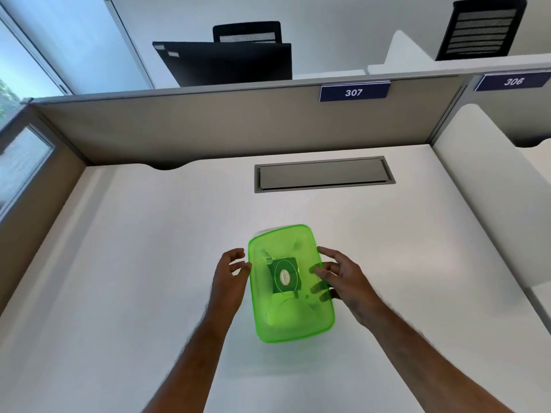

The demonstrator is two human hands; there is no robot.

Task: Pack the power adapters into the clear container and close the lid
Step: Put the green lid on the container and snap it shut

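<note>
Container (290, 323) sits near-centre on white desk (134, 248), long axis running near–far. Green translucent lid (298, 234) is on top; dark adapter (284, 275) visible thru it, inside. Left hand (228, 278) just beside left edge, fingers spread, holding nothing. Right hand (343, 278) at right edge, fingers loosely spread, fingertips over lid rim; grip not confirmed.

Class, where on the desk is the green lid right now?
In the head view, the green lid sits at the desk's near centre, between the left hand and right hand, before the grey cable hatch.
</note>
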